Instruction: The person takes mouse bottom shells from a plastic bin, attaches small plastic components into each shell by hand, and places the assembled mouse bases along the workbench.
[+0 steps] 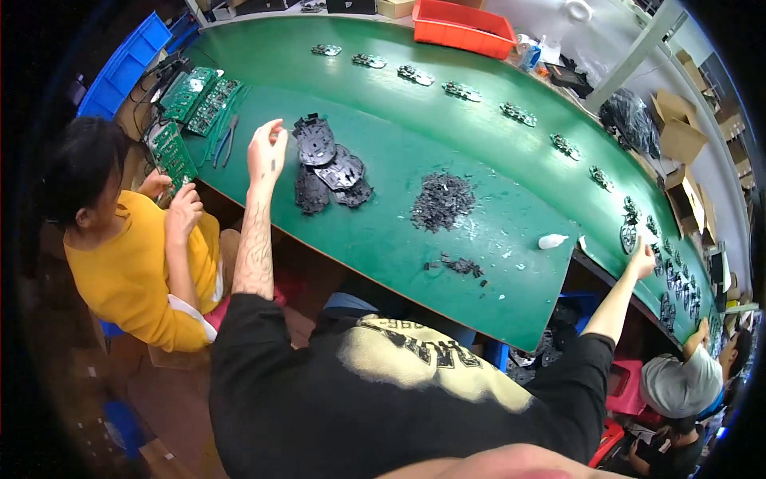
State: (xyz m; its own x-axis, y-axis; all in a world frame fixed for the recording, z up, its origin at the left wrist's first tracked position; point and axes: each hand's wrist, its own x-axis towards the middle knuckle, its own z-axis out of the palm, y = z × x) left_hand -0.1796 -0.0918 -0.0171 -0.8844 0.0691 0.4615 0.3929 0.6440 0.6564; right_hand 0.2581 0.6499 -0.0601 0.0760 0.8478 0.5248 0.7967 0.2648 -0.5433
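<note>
A long green conveyor table (447, 160) curves across the scene from far left to near right, carrying a spaced row of small dark assemblies (463, 91) along its far edge — set apart, it seems, so each can be picked off singly. At the far end sits an orange bin (463, 28); stacked green circuit boards (199, 100) lie at the far left, beside a co-worker in a yellow top (128, 271). Near the left hand (266, 152) is a loose stack of black plastic plates (327, 168), overlapping and tilted, just right of the fingers; the hand hovers raised with fingers slightly apart and curled, holding nothing that shows. A heap of black scraps (443, 201) lies mid-table, smaller bits (461, 265) nearer. The right hand (641, 259) reaches far right to the belt's edge, touching a dark part (629, 235) — whether its fingers clamp it, I cannot tell.
</note>
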